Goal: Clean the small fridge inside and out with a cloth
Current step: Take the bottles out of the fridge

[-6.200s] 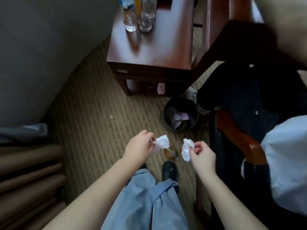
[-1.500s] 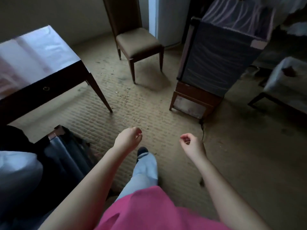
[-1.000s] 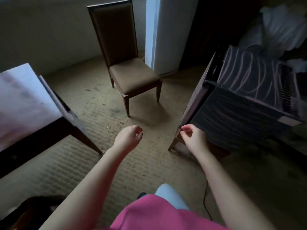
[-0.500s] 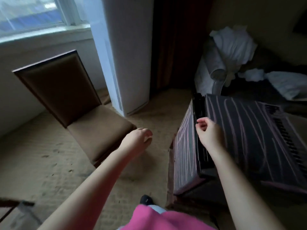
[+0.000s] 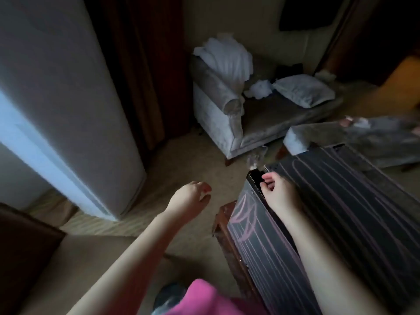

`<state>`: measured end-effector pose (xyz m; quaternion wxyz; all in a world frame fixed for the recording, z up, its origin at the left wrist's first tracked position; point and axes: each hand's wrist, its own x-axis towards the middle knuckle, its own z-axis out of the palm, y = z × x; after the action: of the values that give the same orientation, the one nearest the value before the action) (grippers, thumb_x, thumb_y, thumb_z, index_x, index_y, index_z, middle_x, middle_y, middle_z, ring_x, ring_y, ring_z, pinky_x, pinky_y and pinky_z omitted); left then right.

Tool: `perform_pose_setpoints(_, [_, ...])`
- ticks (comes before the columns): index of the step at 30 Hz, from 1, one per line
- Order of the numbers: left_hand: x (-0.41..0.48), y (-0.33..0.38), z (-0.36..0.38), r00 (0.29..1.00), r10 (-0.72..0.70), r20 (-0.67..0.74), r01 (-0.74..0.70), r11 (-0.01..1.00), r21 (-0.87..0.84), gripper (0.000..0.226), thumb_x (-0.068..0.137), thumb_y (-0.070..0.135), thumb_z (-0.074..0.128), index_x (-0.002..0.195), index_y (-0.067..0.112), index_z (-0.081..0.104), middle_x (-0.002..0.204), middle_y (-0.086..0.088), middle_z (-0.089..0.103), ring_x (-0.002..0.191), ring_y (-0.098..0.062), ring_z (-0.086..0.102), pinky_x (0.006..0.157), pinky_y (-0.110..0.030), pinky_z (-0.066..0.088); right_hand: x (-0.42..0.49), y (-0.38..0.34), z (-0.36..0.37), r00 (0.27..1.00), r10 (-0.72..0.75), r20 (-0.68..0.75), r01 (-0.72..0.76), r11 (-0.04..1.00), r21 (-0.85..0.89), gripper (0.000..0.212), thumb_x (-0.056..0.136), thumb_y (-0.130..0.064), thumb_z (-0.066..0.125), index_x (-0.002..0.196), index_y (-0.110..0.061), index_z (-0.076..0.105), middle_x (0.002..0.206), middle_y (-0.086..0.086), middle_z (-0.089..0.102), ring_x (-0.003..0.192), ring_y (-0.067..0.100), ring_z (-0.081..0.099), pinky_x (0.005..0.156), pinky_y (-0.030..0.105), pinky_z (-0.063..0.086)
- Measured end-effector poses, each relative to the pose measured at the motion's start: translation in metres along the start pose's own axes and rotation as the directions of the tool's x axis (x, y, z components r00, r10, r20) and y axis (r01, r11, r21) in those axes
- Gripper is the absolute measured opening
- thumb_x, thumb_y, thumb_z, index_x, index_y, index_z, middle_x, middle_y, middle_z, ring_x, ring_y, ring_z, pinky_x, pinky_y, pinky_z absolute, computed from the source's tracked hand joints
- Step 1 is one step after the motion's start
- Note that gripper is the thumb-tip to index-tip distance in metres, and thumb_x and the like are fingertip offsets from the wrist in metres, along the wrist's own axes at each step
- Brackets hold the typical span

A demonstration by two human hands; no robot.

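Right hand [image 5: 277,193]: fingers curled over top front edge of small fridge [image 5: 336,214], farther along that edge than half a second ago. Fridge door [image 5: 261,244]: below hand. Left hand [image 5: 190,199]: empty, loosely curled, left of fridge, position little changed.

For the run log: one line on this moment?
right hand: gripping top door edge of small black fridge | left hand: empty, open | cloth: none visible

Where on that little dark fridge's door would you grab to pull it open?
Probably the door's top corner edge, from above. The fridge is low, and its door shows no separate handle, only a lip along the top. The right hand already curls its fingers there; the left hand hangs free.
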<state>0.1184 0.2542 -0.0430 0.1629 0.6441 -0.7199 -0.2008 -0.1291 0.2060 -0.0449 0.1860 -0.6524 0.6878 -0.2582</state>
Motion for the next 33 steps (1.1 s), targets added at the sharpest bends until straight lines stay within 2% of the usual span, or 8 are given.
perform_pose_setpoints(5, [0.069,-0.033,-0.029,0.983,0.173,0.066,-0.173,0.985,-0.010,0.026,0.091,0.027,0.058,0.115,0.020,0.063,0.106,0.001,0.065,0.099,-0.018,0.061,0.083,-0.031,0.050,0.014,-0.030,0.014,0.980,0.174,-0.093,-0.181,0.981,-0.073,0.018,0.089,-0.017,0.063,0.107,-0.014,0.065,0.104,0.001,0.069,0.091,0.021,0.063,0.071,0.027,0.045])
perform_pose_setpoints(9, [0.106,-0.049,-0.025,0.945,0.264,0.191,-0.258,0.964,-0.059,0.026,0.091,0.028,0.057,0.115,0.022,0.062,0.109,0.002,0.065,0.099,-0.017,0.063,0.084,-0.033,0.051,0.011,-0.042,0.026,0.955,0.273,-0.113,-0.285,0.952,-0.114,0.020,0.089,-0.018,0.064,0.109,-0.015,0.065,0.105,-0.002,0.068,0.094,0.018,0.063,0.074,0.027,0.046])
perform_pose_setpoints(13, [0.144,-0.041,-0.014,0.890,0.356,0.286,-0.343,0.934,-0.097,0.028,0.093,0.029,0.055,0.119,0.023,0.060,0.113,0.004,0.064,0.100,-0.015,0.062,0.086,-0.032,0.051,0.022,-0.037,0.031,0.923,0.334,-0.190,-0.362,0.922,-0.135,0.017,0.088,-0.023,0.067,0.104,-0.017,0.066,0.099,-0.003,0.069,0.083,0.011,0.060,0.068,0.022,0.043])
perform_pose_setpoints(18, [0.185,-0.016,-0.002,0.821,0.455,0.345,-0.437,0.890,-0.134,0.027,0.094,0.027,0.054,0.121,0.024,0.058,0.116,0.005,0.061,0.101,-0.011,0.059,0.087,-0.030,0.051,0.035,-0.029,0.039,0.903,0.310,-0.298,-0.389,0.885,-0.257,0.014,0.088,-0.032,0.066,0.096,-0.021,0.067,0.087,-0.005,0.069,0.071,0.010,0.058,0.058,0.024,0.039])
perform_pose_setpoints(24, [0.222,0.011,0.009,0.770,0.518,0.373,-0.486,0.855,-0.183,0.024,0.094,0.025,0.055,0.117,0.021,0.062,0.111,0.005,0.063,0.096,-0.009,0.060,0.083,-0.026,0.050,0.041,-0.008,0.053,0.853,0.177,-0.490,-0.335,0.906,-0.257,0.018,0.074,-0.022,0.082,0.072,-0.018,0.065,0.061,-0.005,0.061,0.046,0.011,0.051,0.043,0.019,0.029])
perform_pose_setpoints(30, [0.212,0.015,0.040,0.665,0.595,0.451,-0.519,0.803,-0.294,0.019,0.091,0.014,0.060,0.108,0.012,0.068,0.102,-0.002,0.067,0.087,-0.006,0.059,0.073,-0.002,0.038,0.032,-0.008,0.072,0.785,0.208,-0.584,-0.366,0.916,-0.166,0.013,0.082,-0.024,0.071,0.075,-0.014,0.066,0.075,0.002,0.058,0.061,0.015,0.055,0.055,0.019,0.033])
perform_pose_setpoints(31, [0.214,0.015,0.043,0.649,0.605,0.463,-0.516,0.796,-0.317,0.017,0.090,0.014,0.062,0.106,0.013,0.068,0.098,-0.002,0.067,0.085,-0.008,0.060,0.074,-0.006,0.043,0.033,-0.009,0.075,0.780,0.220,-0.586,-0.377,0.912,-0.160,0.012,0.082,-0.022,0.071,0.076,-0.013,0.066,0.077,0.003,0.059,0.064,0.016,0.057,0.058,0.020,0.036])
perform_pose_setpoints(33, [0.222,0.016,0.051,0.611,0.640,0.466,-0.549,0.767,-0.333,0.014,0.090,0.016,0.060,0.100,0.013,0.069,0.091,-0.004,0.068,0.081,-0.013,0.062,0.076,-0.027,0.051,0.035,-0.011,0.077,0.766,0.258,-0.590,-0.407,0.904,-0.133,0.010,0.081,-0.018,0.074,0.077,-0.012,0.066,0.079,0.004,0.061,0.069,0.018,0.059,0.063,0.022,0.042])
